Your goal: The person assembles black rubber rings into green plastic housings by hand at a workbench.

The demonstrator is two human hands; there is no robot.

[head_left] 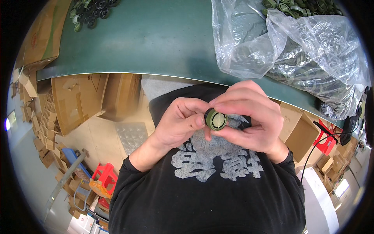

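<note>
Between my two hands, in front of my chest, is a small round part [217,120] with a green ring, a pale slotted face and a black back. My left hand [184,119] pinches its black side with thumb and fingers. My right hand [249,117] grips the green rim from the other side, thumb below and fingers above. The part is tilted so that its face points to the right and toward me. Some of its edge is hidden by my fingertips.
A green table [156,43] lies ahead. At its far left is a pile of black and green round parts [91,13]; on the right, a clear plastic bag [311,43] with green parts. Cardboard boxes [80,95] stand below left, near a red stool [104,177].
</note>
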